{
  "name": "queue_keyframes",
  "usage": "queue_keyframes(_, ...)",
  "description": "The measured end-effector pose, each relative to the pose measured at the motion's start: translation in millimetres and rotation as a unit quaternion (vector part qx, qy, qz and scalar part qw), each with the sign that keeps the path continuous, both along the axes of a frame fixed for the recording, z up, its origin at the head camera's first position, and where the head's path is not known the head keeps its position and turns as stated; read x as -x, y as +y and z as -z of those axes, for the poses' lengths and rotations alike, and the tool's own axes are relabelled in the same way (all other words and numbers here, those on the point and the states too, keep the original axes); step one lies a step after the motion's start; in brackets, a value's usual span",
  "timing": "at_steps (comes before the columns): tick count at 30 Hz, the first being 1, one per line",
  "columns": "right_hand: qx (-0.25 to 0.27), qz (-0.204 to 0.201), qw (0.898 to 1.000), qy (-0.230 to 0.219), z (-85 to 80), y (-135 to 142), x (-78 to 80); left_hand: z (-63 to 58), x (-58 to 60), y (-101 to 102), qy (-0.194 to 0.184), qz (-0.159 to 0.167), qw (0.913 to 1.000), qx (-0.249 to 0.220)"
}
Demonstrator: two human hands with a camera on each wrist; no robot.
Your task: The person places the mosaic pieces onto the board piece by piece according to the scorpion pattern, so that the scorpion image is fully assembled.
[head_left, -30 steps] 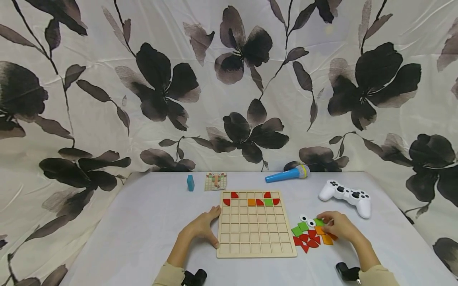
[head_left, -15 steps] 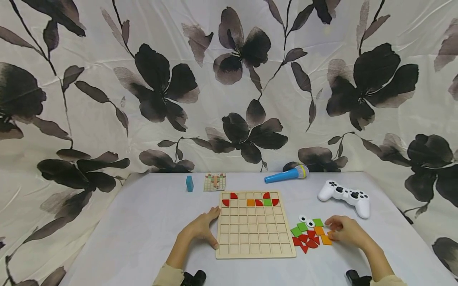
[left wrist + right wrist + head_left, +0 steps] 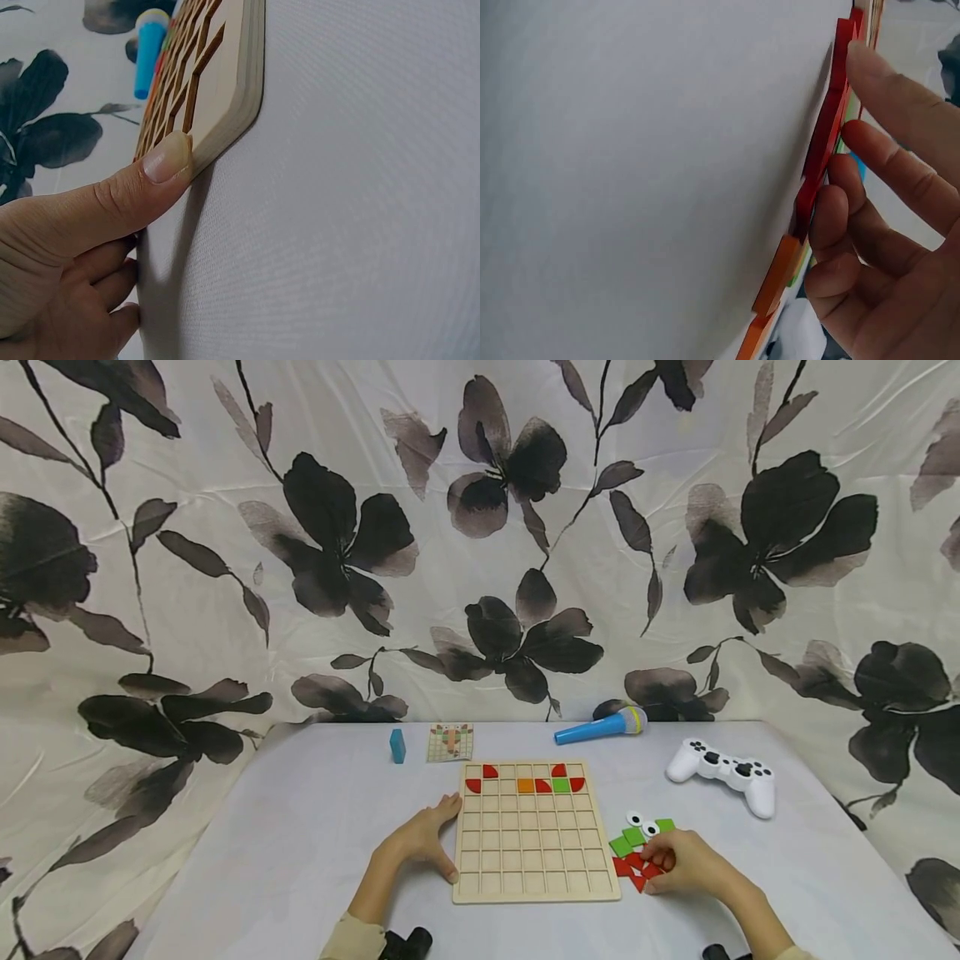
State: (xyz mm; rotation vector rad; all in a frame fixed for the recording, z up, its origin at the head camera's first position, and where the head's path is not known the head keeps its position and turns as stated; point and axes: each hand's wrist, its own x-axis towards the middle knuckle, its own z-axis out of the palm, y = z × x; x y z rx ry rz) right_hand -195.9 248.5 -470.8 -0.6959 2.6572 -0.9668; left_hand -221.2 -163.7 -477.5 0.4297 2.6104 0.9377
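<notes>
A light wooden grid board (image 3: 536,839) lies flat on the table, with several red, orange and green pieces in its top two rows. My left hand (image 3: 422,837) spans its left edge, fingers and thumb spread apart. In the left wrist view the thumb (image 3: 169,159) touches the board's edge close to a corner. My right hand (image 3: 690,864) is over the loose pieces right of the board. Its thumb and index finger stand apart at the red pieces (image 3: 825,131), other fingers curled; nothing shows pinched between them. Orange pieces (image 3: 778,274) lie nearby, hidden under the hand in the head view.
Green tiles (image 3: 633,836) and two eye discs (image 3: 635,819) lie beyond the red pieces. Farther back are a white game controller (image 3: 723,772), a blue toy microphone (image 3: 600,727), a pattern card (image 3: 450,742) and a blue block (image 3: 397,746). A floral cloth hangs behind.
My right hand has moved from the green and orange pieces, first back to the right, then left and nearer over the red ones. My left hand stays at the board.
</notes>
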Motion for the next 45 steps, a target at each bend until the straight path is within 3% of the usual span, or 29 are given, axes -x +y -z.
queue_keyframes(16,-0.024,0.005,1.0,0.012,2.1,-7.6,10.1,1.8,-0.3,-0.7,-0.002,-0.001,1.0,0.0)
queue_keyframes(21,-0.011,-0.02,1.0,0.015,1.9,-9.6,11.4,2.8,0.2,-0.8,0.0,0.0,1.0,-0.001)
queue_keyframes(28,-0.001,-0.042,0.999,-0.019,2.2,-17.0,11.0,3.0,1.3,-0.8,-0.004,-0.004,1.0,0.003)
queue_keyframes(45,-0.01,-0.035,0.999,-0.02,-2.5,-22.5,11.5,1.3,0.7,-1.2,-0.005,-0.002,1.0,-0.004)
